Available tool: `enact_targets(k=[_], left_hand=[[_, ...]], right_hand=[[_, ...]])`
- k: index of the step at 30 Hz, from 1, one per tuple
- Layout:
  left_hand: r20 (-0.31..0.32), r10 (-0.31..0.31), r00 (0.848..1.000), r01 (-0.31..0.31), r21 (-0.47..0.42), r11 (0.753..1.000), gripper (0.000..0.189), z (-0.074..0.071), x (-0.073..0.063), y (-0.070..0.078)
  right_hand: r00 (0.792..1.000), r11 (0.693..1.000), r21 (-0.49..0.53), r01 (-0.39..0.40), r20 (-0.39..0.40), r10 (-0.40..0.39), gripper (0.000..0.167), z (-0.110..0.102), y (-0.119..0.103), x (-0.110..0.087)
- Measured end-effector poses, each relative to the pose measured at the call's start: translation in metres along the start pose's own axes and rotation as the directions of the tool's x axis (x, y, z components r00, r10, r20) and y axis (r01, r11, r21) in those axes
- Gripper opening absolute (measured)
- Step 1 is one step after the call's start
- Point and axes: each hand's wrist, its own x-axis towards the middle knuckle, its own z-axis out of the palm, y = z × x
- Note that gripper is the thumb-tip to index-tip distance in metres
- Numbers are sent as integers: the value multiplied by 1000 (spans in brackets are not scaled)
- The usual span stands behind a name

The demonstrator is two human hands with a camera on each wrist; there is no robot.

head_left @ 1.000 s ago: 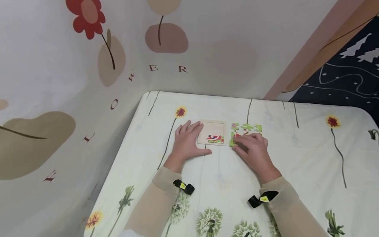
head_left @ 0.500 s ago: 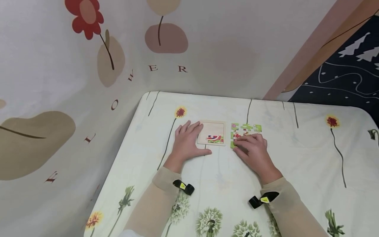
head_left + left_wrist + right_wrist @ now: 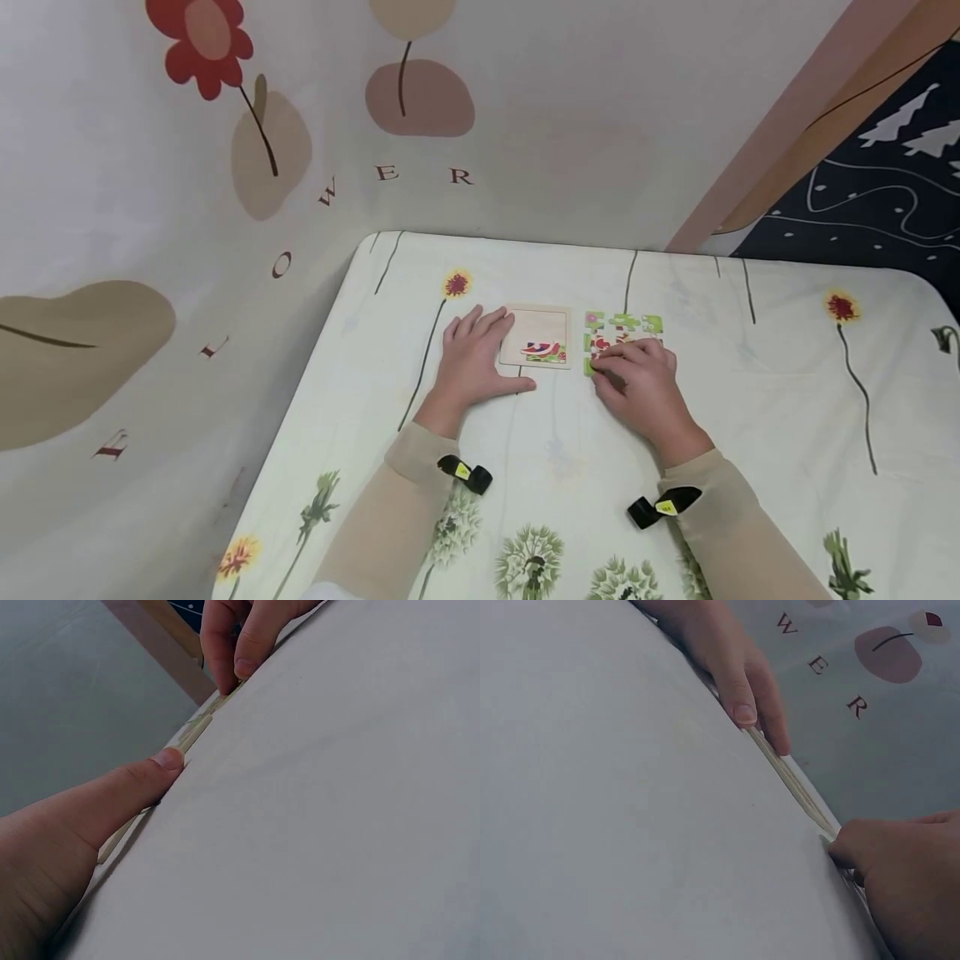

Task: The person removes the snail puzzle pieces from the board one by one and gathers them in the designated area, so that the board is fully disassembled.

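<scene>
A square wooden puzzle tray [image 3: 534,327] lies on the table in the head view, with a few fitted puzzle pieces [image 3: 546,353] in its lower right part showing red and green. My left hand [image 3: 471,357] rests spread at the tray's left side, thumb stretched out below its front edge. Just right of the tray lies a cluster of loose puzzle pieces [image 3: 625,322], mostly green and red. Over its near part my right hand [image 3: 643,379] curls, pinching a green puzzle piece [image 3: 588,367] at the lower left corner. The hand covers the cluster's lower right.
A white tablecloth [image 3: 765,400] printed with flowers covers the table. Behind the far edge stands a pale wall hanging [image 3: 585,192] with lettering, and a dark cloth [image 3: 885,196] hangs at the right. Each sleeve carries a black wrist camera [image 3: 467,473].
The green corner piece under my right fingers has shifted slightly and straightened beside the cluster. The left hand and the tray have stayed in place.
</scene>
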Motion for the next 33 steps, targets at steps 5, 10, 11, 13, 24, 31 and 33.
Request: enact_targets(k=[5,10,11,13,24,31,33], left_hand=[[4,-2,1000,2,3,1000,117,0,0,0],[-8,-3,1000,3,-2,1000,117,-1,0,-1],[-10,-3,1000,3,-2,1000,117,-1,0,-1],[-12,-1,1000,1,-5,1000,118,-1,0,-1],[-23,13,1000,-13,-2,1000,117,1,-1,-1],[-26,21,999,-21,-3,1000,116,0,-2,0],[-30,23,999,-23,-3,1000,115,0,-2,-1]], right_hand=[[999,1000,25,-7,-49,9,19,3,-1,6],[998,999,40,-31,-59,33,19,11,-12,20],[998,998,44,-42,-52,44,19,13,-15,23],[997,997,44,-67,-31,69,22,17,-21,29],[988,991,37,-125,94,121,30,40,-43,47],[981,989,5,-148,123,147,31,48,-47,50],[982,989,3,-151,117,150,31,48,-48,50]])
